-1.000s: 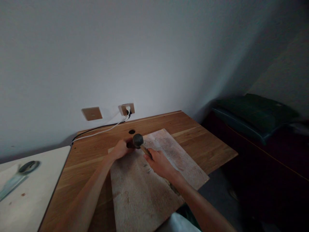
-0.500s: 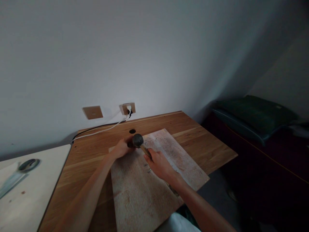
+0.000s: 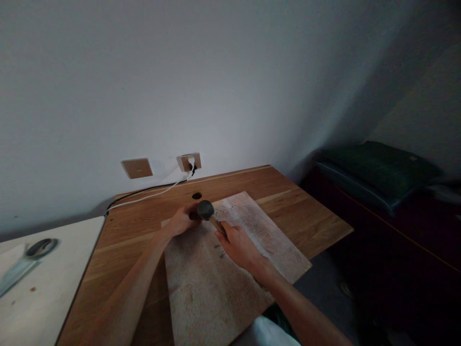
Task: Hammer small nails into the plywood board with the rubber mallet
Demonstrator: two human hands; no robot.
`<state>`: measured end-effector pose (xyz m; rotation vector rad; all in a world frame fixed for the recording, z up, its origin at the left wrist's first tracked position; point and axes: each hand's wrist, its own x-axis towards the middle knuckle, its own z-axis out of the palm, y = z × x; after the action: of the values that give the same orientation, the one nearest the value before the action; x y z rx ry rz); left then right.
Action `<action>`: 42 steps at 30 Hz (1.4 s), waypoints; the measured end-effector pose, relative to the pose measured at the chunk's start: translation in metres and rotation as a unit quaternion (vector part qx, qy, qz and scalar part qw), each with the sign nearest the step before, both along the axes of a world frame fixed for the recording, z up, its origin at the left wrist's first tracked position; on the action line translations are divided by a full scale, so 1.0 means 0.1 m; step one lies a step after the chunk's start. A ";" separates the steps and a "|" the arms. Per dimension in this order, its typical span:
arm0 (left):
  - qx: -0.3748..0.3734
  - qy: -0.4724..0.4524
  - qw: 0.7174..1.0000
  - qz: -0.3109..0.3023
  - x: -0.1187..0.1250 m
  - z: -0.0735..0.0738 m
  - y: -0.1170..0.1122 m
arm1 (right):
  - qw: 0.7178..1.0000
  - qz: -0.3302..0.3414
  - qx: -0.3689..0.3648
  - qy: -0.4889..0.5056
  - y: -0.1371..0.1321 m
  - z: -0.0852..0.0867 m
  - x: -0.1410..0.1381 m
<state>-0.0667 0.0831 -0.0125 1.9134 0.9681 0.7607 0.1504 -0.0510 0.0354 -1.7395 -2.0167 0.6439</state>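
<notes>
My right hand (image 3: 239, 245) is closed round the wooden handle of a hammer (image 3: 205, 210), whose dark round head is over the far left part of a worn wooden board (image 3: 212, 293). Right beside the hammer head, my left hand (image 3: 181, 221) has its fingers curled in at the board's far edge. The hammer head and shadow cover its fingertips, so what they pinch is hidden. Several small nails (image 3: 224, 210) show along the board's far edge to the right of the hammer head. Small dark nail-like bits (image 3: 221, 254) lie mid-board, left of my right hand.
The board lies on a wooden desk (image 3: 306, 211) with a round cable hole (image 3: 197, 196). Cables (image 3: 151, 195) run from a wall socket (image 3: 190, 162). On a white table (image 3: 46, 307) at left lies a roll of tape (image 3: 42, 248). A dark green cushion (image 3: 382, 168) is at right.
The view has shifted very slightly. Both hands, the hammer and the board keep practically the same places relative to one another.
</notes>
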 end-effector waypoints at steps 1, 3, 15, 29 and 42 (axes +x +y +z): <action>0.000 0.002 1.000 0.003 0.00 0.00 0.00 | 1.000 0.003 0.001 -0.001 -0.01 0.01 0.00; 0.003 0.003 1.000 0.009 0.01 -0.01 0.00 | 1.000 0.008 0.001 -0.004 -0.01 0.00 0.01; 0.126 0.171 0.977 -0.004 0.13 0.32 -0.14 | 0.997 -0.052 -0.022 0.047 -0.33 -0.18 0.48; 0.124 0.319 0.918 -0.200 0.53 0.54 -0.64 | 0.993 -0.066 -0.032 0.093 -0.37 -0.20 0.59; 0.060 0.310 0.947 -0.066 -0.21 0.59 -0.11 | 0.990 -0.067 -0.047 0.116 -0.37 -0.24 0.60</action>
<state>-0.0880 0.0720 0.0465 2.3592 1.1627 0.1262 0.2105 -0.0881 0.0113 -1.7453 -1.7230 0.8649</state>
